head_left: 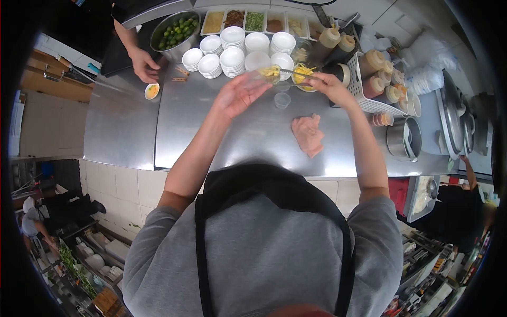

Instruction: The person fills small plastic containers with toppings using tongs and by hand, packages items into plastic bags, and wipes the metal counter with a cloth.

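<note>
My left hand [238, 97], palm up, holds a clear plastic cup [257, 79] tilted on its side. Yellow shreds [271, 73] show at the cup's mouth. My right hand [332, 89] grips metal tongs [297, 74], whose tips reach to the yellow shreds at the cup. Under and beside the tongs stands a bowl of yellow shreds [304, 70], partly covered by them. Just below, a small clear cup [282, 100] stands on the steel table [227, 140]. A crumpled pink cloth [308, 135] lies nearer to me.
Stacked white dishes [232, 59] stand behind my left hand, beside a pot of limes [177, 33]. Trays of toppings [255, 21] line the back. At right are a basket of sauce bottles [373, 79] and a steel pot [403, 138]. Another person's hand [144, 65] is near a small bowl [152, 91].
</note>
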Tool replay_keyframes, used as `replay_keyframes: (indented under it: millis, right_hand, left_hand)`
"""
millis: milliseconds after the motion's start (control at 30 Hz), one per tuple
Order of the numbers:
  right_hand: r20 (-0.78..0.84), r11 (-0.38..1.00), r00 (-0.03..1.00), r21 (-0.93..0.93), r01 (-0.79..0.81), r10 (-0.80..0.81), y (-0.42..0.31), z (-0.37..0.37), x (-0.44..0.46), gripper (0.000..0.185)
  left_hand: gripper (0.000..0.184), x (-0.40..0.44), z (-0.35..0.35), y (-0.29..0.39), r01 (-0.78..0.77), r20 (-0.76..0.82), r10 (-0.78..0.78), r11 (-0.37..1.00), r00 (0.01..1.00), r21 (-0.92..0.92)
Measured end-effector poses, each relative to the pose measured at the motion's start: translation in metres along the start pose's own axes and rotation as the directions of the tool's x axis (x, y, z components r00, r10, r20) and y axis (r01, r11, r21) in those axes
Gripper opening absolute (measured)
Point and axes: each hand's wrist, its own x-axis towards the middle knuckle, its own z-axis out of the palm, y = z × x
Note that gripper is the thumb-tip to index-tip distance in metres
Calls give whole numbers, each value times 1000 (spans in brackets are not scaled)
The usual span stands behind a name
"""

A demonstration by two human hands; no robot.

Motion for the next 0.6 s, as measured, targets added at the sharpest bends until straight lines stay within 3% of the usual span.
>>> replay_keyframes:
  millis: [33, 100, 133, 233, 367, 433, 467, 600]
  right_hand:
    - [0, 1000, 1000, 0, 1, -1, 5, 3, -2, 26]
    - [-113, 935, 991, -341, -102, 67, 14, 11, -6, 24]
    - [-163, 937, 984, -350, 6, -67, 18, 16, -6, 20]
    - [-206, 877, 976, -478, -41, -67, 16, 18, -10, 14]
    - [-229, 863, 972, -501, -68, -57, 1, 19, -15, 11]
    - [-265, 935, 964, -331, -126, 36, -4, 19, -16, 11]
    - [-265, 935, 964, -331, -126, 36, -5, 18, -16, 11]
    - [-268, 778, 963, -612, -143, -34, -4, 16, -17, 11]
  left_hand:
    - [37, -1, 1, 0, -2, 6, 3, 999, 1000, -32]
    - [37, -2, 1, 0, -6, 8, 7, 998, 1000, -64]
    - [37, -1, 1, 0, -22, -10, 22, 998, 1000, -56]
    - [38, -3, 5, 0, -39, -38, 38, 999, 999, -28]
    - [40, -4, 10, 0, -66, -64, 69, 997, 996, 51]
    - [41, -4, 11, 0, -68, -68, 74, 994, 995, 91]
    - [43, -5, 12, 0, -70, -74, 80, 989, 994, 130]
    - [44, -5, 13, -1, -75, -46, 84, 983, 995, 165]
